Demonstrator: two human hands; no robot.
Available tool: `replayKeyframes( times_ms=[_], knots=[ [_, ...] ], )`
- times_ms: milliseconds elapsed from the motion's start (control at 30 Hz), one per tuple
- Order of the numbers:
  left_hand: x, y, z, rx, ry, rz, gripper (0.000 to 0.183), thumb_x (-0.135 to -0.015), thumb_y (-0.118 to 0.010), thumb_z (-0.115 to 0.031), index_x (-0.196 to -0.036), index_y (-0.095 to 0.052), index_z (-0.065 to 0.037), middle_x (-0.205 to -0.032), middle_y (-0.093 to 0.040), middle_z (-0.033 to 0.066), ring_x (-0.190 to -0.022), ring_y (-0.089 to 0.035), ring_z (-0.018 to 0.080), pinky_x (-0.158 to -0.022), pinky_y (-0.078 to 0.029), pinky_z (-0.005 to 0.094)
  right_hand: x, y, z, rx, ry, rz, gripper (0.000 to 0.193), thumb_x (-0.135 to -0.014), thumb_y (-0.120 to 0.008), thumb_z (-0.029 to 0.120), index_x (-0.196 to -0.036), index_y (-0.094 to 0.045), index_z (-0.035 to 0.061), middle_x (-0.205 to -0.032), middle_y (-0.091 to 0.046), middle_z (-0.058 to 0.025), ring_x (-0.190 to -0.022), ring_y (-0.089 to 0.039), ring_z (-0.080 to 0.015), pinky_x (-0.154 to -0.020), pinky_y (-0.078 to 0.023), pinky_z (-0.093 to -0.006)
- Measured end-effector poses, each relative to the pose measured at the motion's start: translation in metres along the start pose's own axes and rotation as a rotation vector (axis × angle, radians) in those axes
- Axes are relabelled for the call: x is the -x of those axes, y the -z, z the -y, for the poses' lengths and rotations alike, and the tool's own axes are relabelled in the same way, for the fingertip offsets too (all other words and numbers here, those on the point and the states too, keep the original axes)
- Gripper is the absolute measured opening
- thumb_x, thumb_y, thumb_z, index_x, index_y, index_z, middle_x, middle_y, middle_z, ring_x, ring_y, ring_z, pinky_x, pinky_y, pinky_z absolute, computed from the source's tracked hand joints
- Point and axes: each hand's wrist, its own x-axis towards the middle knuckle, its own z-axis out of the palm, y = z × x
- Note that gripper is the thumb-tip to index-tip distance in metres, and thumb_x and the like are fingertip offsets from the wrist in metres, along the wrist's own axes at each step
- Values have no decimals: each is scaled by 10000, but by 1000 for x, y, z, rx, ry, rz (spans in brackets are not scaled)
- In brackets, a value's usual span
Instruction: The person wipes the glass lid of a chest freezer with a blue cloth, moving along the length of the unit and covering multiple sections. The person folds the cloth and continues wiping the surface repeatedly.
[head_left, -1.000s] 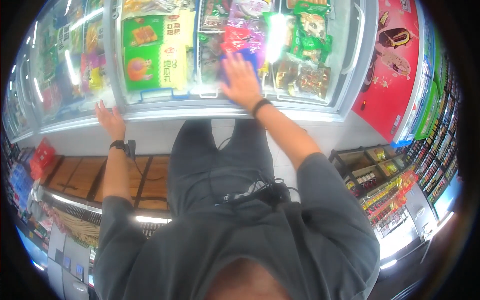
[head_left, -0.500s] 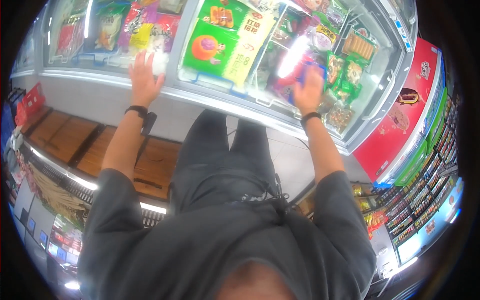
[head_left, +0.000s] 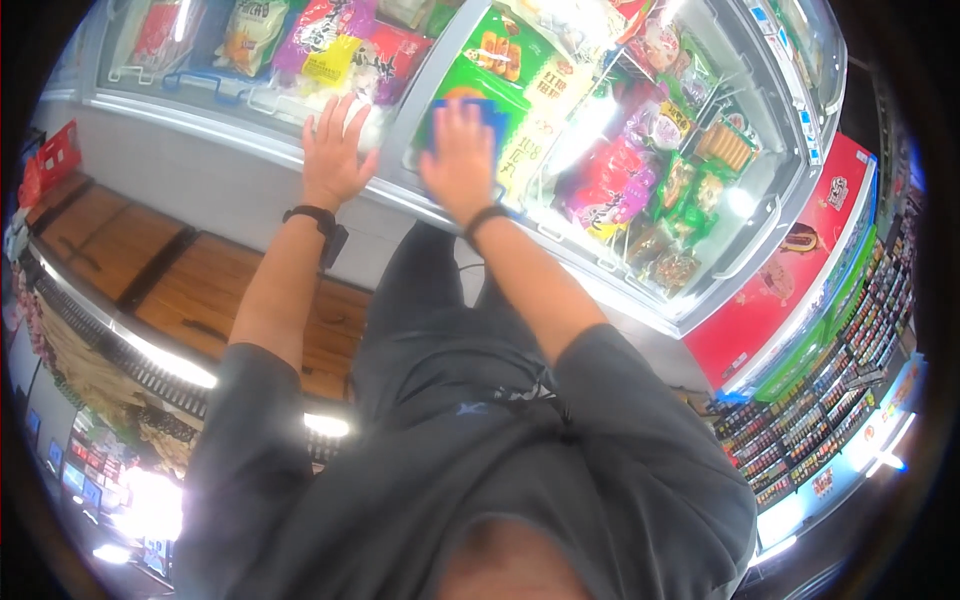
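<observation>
My right hand (head_left: 460,160) is flat on top of a blue cloth (head_left: 497,122). Its fingers are long and straight, close to each other, and not curled up. The cloth sticks out past my hand at the sides, so it sits between my hand and the glass top (head_left: 590,130) of the freezer (head_left: 250,143). I cannot tell if any finger pinches it. Under the glass, right by the cloth, is a green packet (head_left: 480,75) with a pale yellow side.

My left hand (head_left: 338,160) has nothing in it. Its fingers are spread wide, with gaps in between, and they point up over the freezer's front edge. I cannot tell if they touch it. A pink and purple bag (head_left: 322,30) lies just past those fingertips.
</observation>
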Motion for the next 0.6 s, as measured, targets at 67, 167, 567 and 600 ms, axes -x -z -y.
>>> replayKeyframes(
  times_ms=[67, 167, 567, 600],
  knots=[
    [0, 2, 1, -17, 1, 16, 703, -856, -656, -366, -1499, -462, -160, -1604, -379, 119, -1502, -322, 331, -1168, -234, 625, -13, -16, 23, 46, 43, -36, 829, -862, -657, 350, -1554, -360, 2, -1663, -273, -196, -1550, -229, -388, -1229, -219, -568],
    [1, 3, 1, -10, 3, 38, 706, -849, -656, -356, -1498, -462, -155, -1601, -383, 122, -1498, -325, 333, -1176, -229, 602, -6, -22, 25, 55, 37, -12, 836, -864, -656, 369, -1558, -361, 7, -1663, -284, -182, -1552, -236, -376, -1232, -219, -561],
    [1, 6, 8, 21, 6, 49, 654, -834, -659, -336, -1446, -518, -153, -1559, -429, 125, -1466, -374, 320, -1169, -249, 555, -97, 52, -102, -32, 741, 16, 638, -820, -690, 224, -1435, -558, 116, -1432, -537, -96, -1365, -501, -293, -1131, -419, -473],
    [1, 7, 8, 22, 11, 44, 648, -825, -668, -331, -1433, -526, -158, -1550, -440, 118, -1457, -384, 316, -1160, -266, 557, -114, 57, -110, 6, 753, 62, 637, -825, -685, 220, -1441, -555, 125, -1453, -533, -89, -1383, -491, -287, -1140, -413, -477]
  ],
)
